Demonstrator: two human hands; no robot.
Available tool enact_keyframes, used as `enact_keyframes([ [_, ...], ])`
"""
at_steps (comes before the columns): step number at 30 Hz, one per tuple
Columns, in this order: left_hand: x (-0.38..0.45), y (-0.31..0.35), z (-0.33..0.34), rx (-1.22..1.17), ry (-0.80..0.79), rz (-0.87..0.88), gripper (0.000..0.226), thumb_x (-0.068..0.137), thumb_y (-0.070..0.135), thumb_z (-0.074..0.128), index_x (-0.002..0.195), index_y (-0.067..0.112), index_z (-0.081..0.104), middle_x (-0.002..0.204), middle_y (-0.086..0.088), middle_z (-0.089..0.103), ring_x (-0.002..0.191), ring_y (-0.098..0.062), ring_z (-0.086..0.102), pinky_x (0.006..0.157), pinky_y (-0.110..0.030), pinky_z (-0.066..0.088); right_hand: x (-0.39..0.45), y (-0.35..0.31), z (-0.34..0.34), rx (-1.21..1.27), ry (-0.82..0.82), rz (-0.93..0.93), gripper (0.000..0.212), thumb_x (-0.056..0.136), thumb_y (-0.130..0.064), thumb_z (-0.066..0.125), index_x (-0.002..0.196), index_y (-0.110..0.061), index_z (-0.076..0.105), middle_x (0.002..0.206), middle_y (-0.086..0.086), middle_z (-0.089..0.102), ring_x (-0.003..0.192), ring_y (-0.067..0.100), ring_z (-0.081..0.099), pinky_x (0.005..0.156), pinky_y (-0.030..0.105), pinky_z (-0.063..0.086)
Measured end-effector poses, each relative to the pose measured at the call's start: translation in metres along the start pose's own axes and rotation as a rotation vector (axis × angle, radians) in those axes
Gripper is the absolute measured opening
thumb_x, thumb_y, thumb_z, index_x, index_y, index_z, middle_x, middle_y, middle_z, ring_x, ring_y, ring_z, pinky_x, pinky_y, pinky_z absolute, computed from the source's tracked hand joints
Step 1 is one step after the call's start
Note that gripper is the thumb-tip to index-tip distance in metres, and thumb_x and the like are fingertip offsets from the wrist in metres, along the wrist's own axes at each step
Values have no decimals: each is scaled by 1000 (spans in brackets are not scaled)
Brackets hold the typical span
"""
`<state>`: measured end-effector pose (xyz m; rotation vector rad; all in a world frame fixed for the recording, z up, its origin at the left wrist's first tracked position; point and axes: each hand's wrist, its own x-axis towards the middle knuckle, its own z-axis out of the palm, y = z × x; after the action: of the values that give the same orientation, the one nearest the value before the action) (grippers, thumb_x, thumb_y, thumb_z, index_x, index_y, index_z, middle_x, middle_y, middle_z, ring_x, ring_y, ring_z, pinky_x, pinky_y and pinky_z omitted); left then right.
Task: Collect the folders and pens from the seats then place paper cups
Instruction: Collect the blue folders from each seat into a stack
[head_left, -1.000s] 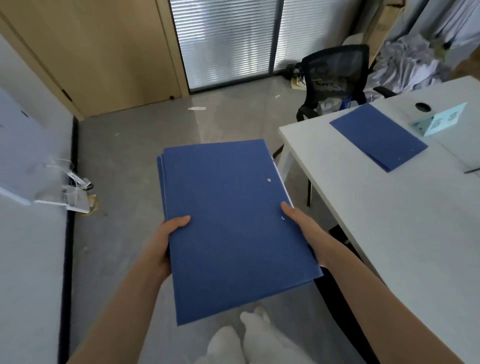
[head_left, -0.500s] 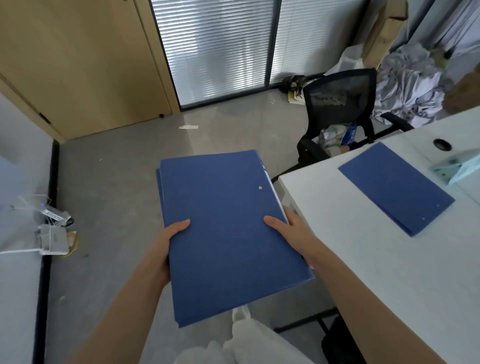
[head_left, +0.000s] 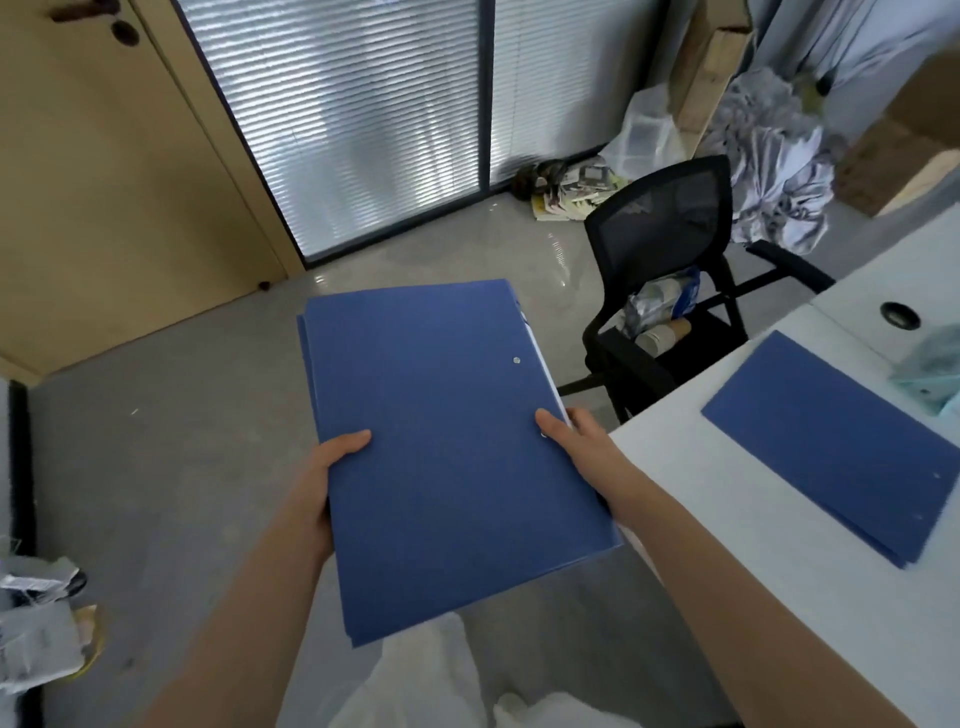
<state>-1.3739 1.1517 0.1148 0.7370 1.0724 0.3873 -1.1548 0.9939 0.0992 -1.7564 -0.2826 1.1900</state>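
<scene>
Both forearms are bare, with no sleeves showing. The left hand (head_left: 322, 480) and right hand (head_left: 582, 441) wear nothing. Pale white trousers (head_left: 431, 680) cover the legs.

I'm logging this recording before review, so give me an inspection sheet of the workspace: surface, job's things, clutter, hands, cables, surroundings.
Surface: white table, mostly bare.
Job's things: stack of blue folders held over the floor; another blue folder flat on the table; paper cups lying on the black chair seat; pens: nothing seen.
Clutter: plastic bag with the cups; papers on the floor by the blinds.
Hands: left hand and right hand grip the stack's side edges.
Cables: nothing seen.
Surroundings: wooden door, crumpled grey cloth, cardboard box.
</scene>
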Motion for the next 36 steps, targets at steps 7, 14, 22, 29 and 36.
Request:
enact_keyframes([
  [7,90,99,22,126,-129,-23,21,90,17,57,107,10,65,86,-6,77,72,-25,73,65,-39,56,73,-55,17,166,74,37,50,86,-53,62,123,-19,55,116,2,69,100,21,70,91,43,56],
  [14,180,153,79,274,-254,-81,34,87,16,59,120,7,63,109,-12,74,84,-29,74,63,-37,59,126,-81,-8,342,223,114,42,89,-54,58,114,-21,64,107,0,73,92,17,72,79,33,56],
  [22,257,165,196,404,-404,-145,22,89,19,57,107,12,68,92,-7,77,74,-24,74,67,-36,56,183,-63,-99,353,619,217,15,91,-21,58,79,-13,64,71,5,52,55,13,43,54,25,37],
  [29,312,172,313,537,-468,-171,46,77,25,68,122,14,64,107,-7,75,87,-26,74,62,-34,58,211,-12,-207,-177,1051,538,46,94,-26,51,133,-4,46,139,21,38,129,40,33,106,43,31],
  [36,346,166,401,607,-539,-180,18,89,18,57,103,16,68,89,-2,77,74,-20,74,60,-30,58,231,15,-243,-281,908,795,95,90,-61,46,153,-3,3,161,17,0,147,39,1,118,48,13],
])
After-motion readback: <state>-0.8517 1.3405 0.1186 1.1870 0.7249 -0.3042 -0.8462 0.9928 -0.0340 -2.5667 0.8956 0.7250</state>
